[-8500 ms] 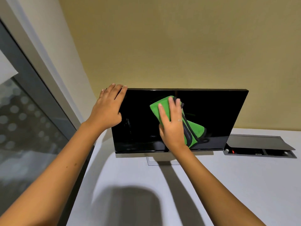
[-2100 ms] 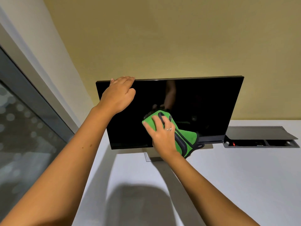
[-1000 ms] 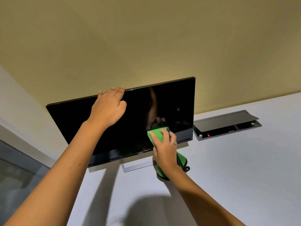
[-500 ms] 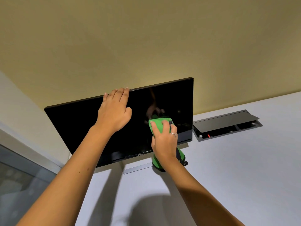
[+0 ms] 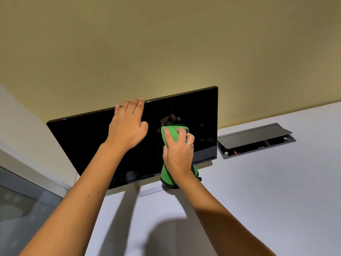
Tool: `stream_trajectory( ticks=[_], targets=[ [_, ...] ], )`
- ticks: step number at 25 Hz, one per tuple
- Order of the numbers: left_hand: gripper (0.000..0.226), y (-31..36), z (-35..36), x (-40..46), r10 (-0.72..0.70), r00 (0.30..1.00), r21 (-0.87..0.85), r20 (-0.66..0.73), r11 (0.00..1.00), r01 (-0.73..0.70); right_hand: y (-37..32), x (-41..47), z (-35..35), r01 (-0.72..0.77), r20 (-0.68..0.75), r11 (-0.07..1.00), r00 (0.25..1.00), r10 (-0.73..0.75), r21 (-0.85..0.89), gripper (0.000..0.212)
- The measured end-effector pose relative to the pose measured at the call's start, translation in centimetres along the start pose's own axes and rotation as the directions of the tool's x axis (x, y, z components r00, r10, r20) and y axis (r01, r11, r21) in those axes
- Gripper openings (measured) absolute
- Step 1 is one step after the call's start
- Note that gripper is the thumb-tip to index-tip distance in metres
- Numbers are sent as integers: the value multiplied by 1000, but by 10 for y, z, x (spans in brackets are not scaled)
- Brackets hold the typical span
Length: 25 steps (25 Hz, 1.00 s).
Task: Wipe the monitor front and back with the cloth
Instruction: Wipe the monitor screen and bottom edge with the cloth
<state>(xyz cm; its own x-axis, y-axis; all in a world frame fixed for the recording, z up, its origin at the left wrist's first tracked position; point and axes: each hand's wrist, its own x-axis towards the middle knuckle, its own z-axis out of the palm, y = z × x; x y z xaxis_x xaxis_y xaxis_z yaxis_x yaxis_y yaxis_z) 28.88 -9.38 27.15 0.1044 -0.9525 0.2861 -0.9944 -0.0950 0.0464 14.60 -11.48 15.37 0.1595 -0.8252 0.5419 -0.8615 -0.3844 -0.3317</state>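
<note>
On my feed both forearms are bare, with no sleeves reaching into view. The right hand (image 5: 178,152) wears a thin silver-coloured band ring (image 5: 190,144) on one finger. The left hand (image 5: 127,129) wears nothing I can see.

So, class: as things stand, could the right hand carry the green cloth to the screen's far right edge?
Probably yes. The right hand presses the green cloth on the monitor screen, and the dark glass on to the right edge shows nothing in the way.

monitor (image 5: 83,143) back hidden; stand (image 5: 150,191) partly.
</note>
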Motion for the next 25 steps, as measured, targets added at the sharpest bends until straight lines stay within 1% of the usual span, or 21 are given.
stream_trajectory(
  ticks=[5,7,9,10,11,13,15,18,20,22,25],
  targets=[
    [73,0,2,1,-2,1000,-17,-11,1000,1,27,-30,14,-9,58,1000,998,9,3,60],
    [73,0,2,0,-7,1000,-15,-12,1000,7,43,-47,20,86,124,996,988,-88,17,63],
    [73,1,3,0,-21,999,-17,-26,1000,21,63,-62,24,205,210,979,956,-204,16,69],
    [73,2,4,-1,-31,999,-27,-32,999,30,74,-67,25,227,247,974,943,-221,3,71],
    [72,3,4,-1,-40,999,-39,-37,998,39,84,-70,25,214,264,977,943,-204,-7,69],
    [72,3,5,0,-46,998,-62,-40,997,43,105,-70,22,107,233,994,967,-106,8,62],
    [73,2,4,0,-41,999,-77,-34,996,38,117,-58,16,-5,157,999,988,-3,53,58],
    [72,0,5,0,-29,999,-85,-42,996,25,110,-28,7,-68,29,989,997,65,130,59],
    [72,0,5,1,-27,999,-89,-41,996,23,95,-18,7,-40,14,986,999,39,163,59],
    [73,0,5,1,-31,999,-98,-35,995,27,84,-23,11,34,30,988,999,-39,148,59],
    [72,-1,4,1,-32,999,-107,-31,994,28,86,-48,21,145,115,985,981,-155,93,61]
  ],
)
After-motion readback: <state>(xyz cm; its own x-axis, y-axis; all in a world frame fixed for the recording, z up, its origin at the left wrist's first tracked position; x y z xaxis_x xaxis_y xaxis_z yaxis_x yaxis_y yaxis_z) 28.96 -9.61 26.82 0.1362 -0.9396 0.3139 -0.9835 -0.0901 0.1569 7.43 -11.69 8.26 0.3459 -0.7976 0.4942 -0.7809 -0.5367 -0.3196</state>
